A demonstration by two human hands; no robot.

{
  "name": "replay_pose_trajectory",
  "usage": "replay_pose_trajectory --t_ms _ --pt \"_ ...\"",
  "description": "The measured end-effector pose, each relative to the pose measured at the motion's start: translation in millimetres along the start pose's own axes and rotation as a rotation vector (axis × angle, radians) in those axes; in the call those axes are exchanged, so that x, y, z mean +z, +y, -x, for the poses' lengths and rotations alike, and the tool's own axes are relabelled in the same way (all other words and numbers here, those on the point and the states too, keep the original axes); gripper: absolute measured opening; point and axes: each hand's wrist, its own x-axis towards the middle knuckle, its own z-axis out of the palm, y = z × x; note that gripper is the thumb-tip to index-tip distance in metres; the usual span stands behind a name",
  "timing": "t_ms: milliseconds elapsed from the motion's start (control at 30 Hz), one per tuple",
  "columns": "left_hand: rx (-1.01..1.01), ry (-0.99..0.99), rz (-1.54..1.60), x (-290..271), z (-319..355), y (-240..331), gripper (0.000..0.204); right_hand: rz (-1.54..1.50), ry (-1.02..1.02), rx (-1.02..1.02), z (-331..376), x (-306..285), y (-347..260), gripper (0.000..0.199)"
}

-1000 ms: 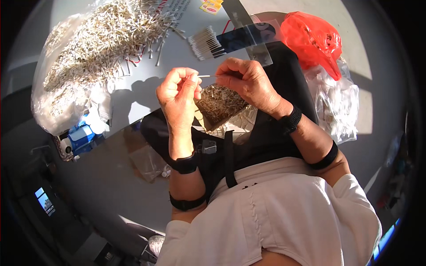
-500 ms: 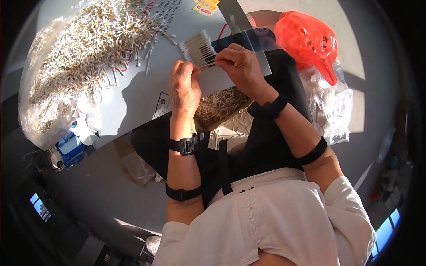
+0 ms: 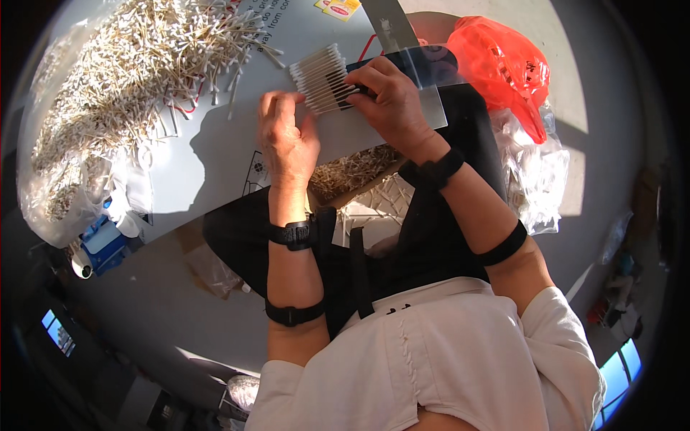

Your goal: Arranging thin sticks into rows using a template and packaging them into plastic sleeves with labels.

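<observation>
A row of cotton swabs [image 3: 320,75] lies side by side on the grey board [image 3: 223,154] in front of me. My left hand [image 3: 287,140] is beside the row's left ends, thumb and fingers apart, holding nothing. At the right ends, my right hand [image 3: 394,108] has thumb and forefinger closed on the end of a swab nearest me; the fingers partly hide the grip. A large heap of loose cotton swabs [image 3: 136,79] spreads across the left of the board, partly inside a clear plastic bag [image 3: 54,223].
Below the board's near edge, an open cardboard box [image 3: 359,195] on my lap side holds more swabs. A red plastic bag [image 3: 499,68] and a clear bag [image 3: 535,172] stand at the right. Yellow labels [image 3: 338,8] lie at the far edge; a blue packet [image 3: 108,244] is at lower left.
My left hand has let go of the swab held between both hands and moved slightly left, fingers spreading. That swab now lies at the near end of the row.
</observation>
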Motion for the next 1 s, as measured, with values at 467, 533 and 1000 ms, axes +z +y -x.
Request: replay_pose_trajectory --t_ms 467,533,1000 --pt "0.235 -0.189 -0.175 4 -31 -7 0.081 0.137 -0.040 0.009 5 -10 -3 0.027" --pt "0.253 -0.226 -0.189 5 -32 -10 0.078 0.149 -0.040 0.004 5 -10 -3 0.027" --pt "-0.136 0.104 0.564 21 -9 2 0.066 -0.529 0.189 0.098 -4 3 -3 0.032"
